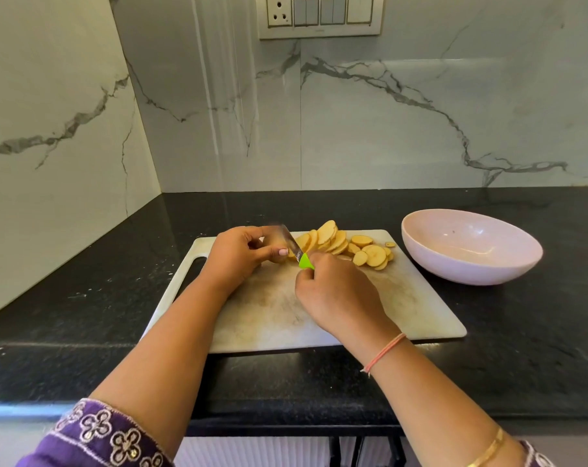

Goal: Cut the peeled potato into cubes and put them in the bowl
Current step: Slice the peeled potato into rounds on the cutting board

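Two hands, left hand [240, 254], right hand [336, 294]; one knife [294, 247], one bowl [461, 269].

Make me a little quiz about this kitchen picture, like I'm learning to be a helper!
1. True or false: the bowl has no potato in it yet.
2. What colour is the handle of the knife? A red, B green, C black.
3. Fill the gap: the potato slices lie on the ____.

Key: 1 true. 2 B. 3 cutting board.
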